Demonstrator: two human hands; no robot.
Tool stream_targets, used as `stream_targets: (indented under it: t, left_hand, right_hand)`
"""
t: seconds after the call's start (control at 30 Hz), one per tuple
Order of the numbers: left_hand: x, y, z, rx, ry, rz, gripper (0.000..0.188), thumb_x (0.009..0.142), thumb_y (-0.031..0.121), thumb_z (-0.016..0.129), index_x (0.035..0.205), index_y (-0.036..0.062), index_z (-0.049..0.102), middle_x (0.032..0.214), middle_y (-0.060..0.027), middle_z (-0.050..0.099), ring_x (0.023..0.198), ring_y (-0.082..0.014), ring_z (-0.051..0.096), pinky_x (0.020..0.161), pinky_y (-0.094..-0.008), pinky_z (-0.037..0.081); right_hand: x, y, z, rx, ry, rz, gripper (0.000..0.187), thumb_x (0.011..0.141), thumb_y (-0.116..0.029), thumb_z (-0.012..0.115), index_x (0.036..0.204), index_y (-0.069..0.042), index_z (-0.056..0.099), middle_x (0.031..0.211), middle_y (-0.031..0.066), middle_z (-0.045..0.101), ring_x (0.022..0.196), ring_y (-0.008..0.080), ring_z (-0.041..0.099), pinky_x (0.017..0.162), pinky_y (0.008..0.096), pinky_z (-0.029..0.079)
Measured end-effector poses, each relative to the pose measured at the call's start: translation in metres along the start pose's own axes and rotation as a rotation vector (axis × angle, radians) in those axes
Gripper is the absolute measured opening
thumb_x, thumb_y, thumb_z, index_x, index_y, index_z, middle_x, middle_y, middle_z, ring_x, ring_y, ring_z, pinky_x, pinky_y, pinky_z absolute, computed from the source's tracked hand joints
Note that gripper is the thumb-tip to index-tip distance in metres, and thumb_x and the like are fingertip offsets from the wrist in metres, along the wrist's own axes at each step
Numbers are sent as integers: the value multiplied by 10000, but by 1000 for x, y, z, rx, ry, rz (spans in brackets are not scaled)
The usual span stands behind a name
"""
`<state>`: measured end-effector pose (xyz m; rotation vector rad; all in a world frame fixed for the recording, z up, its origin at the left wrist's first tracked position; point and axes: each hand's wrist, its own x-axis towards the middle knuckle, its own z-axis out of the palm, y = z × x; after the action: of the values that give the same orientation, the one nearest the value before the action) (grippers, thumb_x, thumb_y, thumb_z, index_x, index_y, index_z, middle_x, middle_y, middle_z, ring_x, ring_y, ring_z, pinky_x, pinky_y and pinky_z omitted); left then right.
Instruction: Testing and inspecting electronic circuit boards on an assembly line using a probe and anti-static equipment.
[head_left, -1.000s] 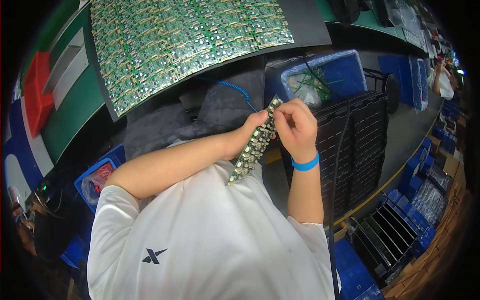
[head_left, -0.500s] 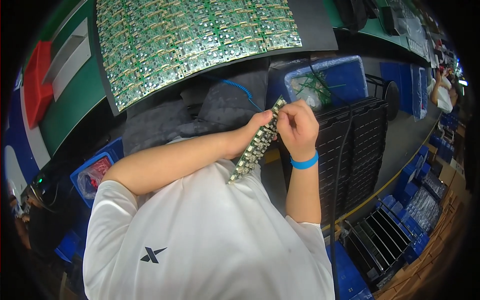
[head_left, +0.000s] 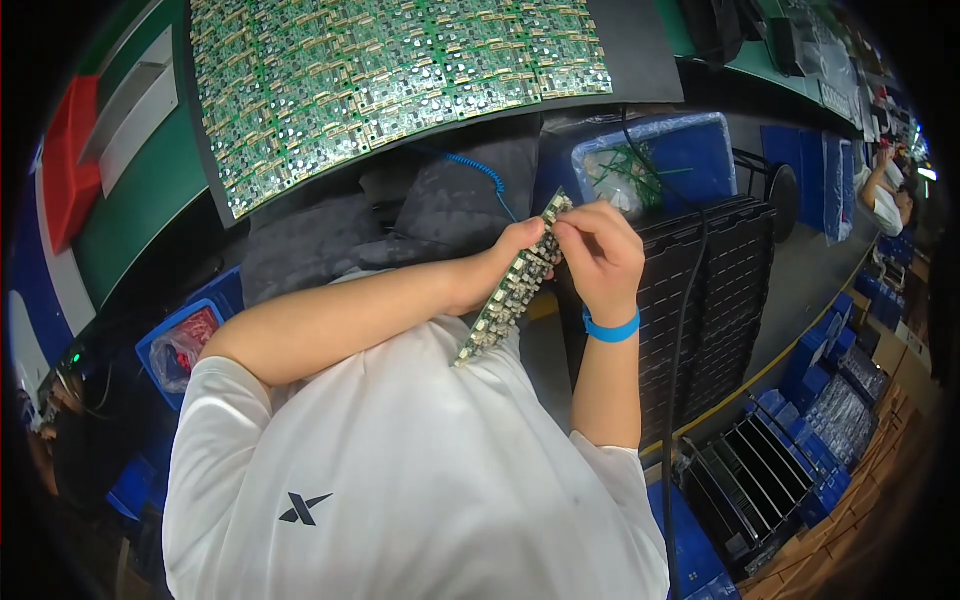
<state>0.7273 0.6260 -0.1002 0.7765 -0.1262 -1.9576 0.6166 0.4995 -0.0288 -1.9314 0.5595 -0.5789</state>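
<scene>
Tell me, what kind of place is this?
Probably an electronics factory. A big sheet of green circuit boards lies on the bench, both hands hold a strip of circuit boards, and blue bins stand nearby.

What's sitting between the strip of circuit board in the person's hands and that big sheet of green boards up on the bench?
In the head view, a dark grey padded bag with a coiled blue cord lies between the board strip and the green panel sheet.

Green circuit-board strip [head_left: 510, 283], blue wristband [head_left: 611, 328], white shirt [head_left: 400, 480], blue bin [head_left: 690, 160], red tray [head_left: 68, 165]
</scene>
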Motion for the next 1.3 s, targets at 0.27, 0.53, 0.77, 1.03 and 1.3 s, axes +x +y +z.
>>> stream_targets:
  t: [0.27,0.53,0.77,1.03,1.3]
  left_hand:
    - [-8,6,2,-42,6,-60,965,810,910,410,1359,128,546,1210,-41,625,1059,-166,611,890,-340,500]
    - [-13,10,12,-69,65,-74,901,825,884,419,1305,133,553,1148,-46,601,1020,-174,572,883,-348,468]
    - [-10,6,5,-13,57,-130,967,775,922,422,1361,165,560,1196,-45,635,1012,-179,607,864,-353,493]
    - [-5,-1,3,-39,52,-77,820,849,843,430,1231,131,569,1074,-30,587,976,-160,552,874,-343,451]
    - [-9,4,9,-11,32,-8,834,860,849,389,1234,130,583,1120,-6,611,1000,-136,569,872,-324,458]
  right_hand:
    - [3,12,5,-282,-3,-231,150,832,72,724,940,-8,658,861,95,640,601,194,625,497,295,483]
    - [5,15,14,-395,74,-409,201,780,72,751,940,-6,658,832,106,645,608,244,631,488,323,491]
    - [4,10,12,-388,47,-367,201,779,82,738,937,-9,652,825,104,632,592,239,610,485,322,479]
    - [1,12,6,-349,27,-302,192,792,84,725,937,-15,647,835,97,621,598,218,601,502,313,475]
    - [-1,-1,5,-184,57,-157,138,848,91,709,963,20,679,883,76,647,622,108,591,519,251,465]
